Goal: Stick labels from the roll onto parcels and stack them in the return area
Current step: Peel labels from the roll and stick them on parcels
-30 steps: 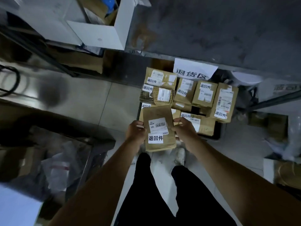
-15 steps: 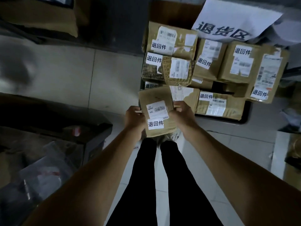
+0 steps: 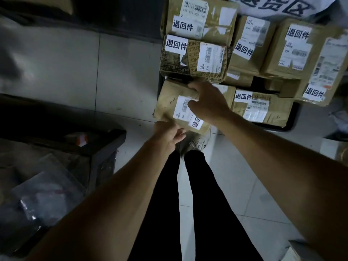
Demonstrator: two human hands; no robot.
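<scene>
A brown paper parcel (image 3: 169,102) with a white shipping label and a return sticker lies tilted at the near left corner of the stack of labelled parcels (image 3: 244,53). My right hand (image 3: 209,102) lies flat on top of it, fingers spread over its far edge. My left hand (image 3: 167,132) grips its near edge from below. The stacked parcels sit on a black tray (image 3: 293,125) on the floor, under a white paper sign (image 3: 273,5) with large characters. No label roll is visible.
A dark crate (image 3: 105,144) holding clear plastic bags (image 3: 47,194) and a small orange-and-white item stands at the left. Grey floor tiles (image 3: 75,72) lie between it and the stack. My legs and a shoe (image 3: 197,142) are below the parcel. More cardboard sits at the right edge.
The view has moved closer to the stack. The parcel has gone forward and down onto the stack's near left corner, turned sideways. My right hand shifted from its side to its top.
</scene>
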